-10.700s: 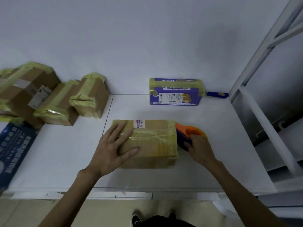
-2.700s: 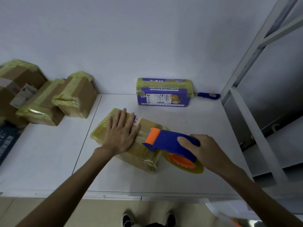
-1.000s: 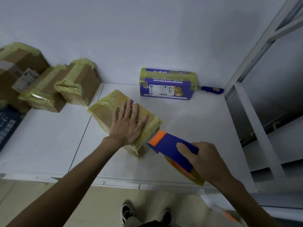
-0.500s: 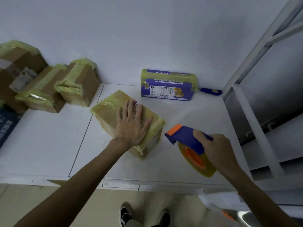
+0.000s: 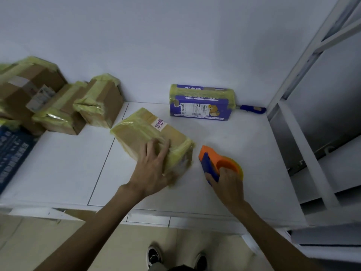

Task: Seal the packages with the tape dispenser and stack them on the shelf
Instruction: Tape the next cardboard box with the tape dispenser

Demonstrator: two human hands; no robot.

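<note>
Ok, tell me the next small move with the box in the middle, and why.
Probably let go of the tape dispenser and bring the right hand to the cardboard box. The box looks wrapped in yellow tape all round, the dispenser sits on the white table clear of it, and only the left hand is on the box.

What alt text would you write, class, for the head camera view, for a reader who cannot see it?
A person's left hand presses on a cardboard box wrapped in yellow tape, while the right hand holds an orange and blue tape dispenser on the white table. More taped boxes sit at back left.
</note>
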